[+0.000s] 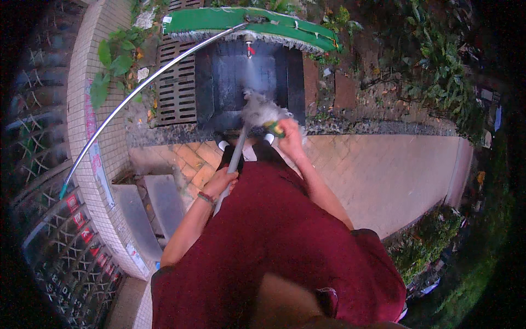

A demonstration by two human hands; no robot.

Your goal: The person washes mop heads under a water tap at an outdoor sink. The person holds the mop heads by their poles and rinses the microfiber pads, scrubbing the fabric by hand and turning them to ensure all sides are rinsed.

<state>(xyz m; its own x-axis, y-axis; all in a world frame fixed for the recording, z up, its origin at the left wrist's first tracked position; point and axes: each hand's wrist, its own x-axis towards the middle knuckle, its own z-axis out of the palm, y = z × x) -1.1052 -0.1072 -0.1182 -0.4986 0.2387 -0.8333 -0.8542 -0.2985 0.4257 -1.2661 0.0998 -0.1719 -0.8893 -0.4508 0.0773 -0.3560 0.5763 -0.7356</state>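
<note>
My left hand [223,182] is closed around the grey pole [237,154] of a mop, low and to the left of my body. The mop's shaggy grey head [265,110] lies over the front part of a dark basin [222,88]. My right hand [290,133] grips a small green and yellow object [274,128], perhaps a brush, against the right side of the mop head. A metal tap [249,48] with a red part sprays water down into the basin towards the mop.
A wide green dust mop [205,20] lies across the basin's far side, its long metal handle [135,91] leaning over a tiled wall [98,164]. A slotted drain grate [176,86] is left of the basin. Stone slabs [164,197] lie at left, plants [446,82] at right.
</note>
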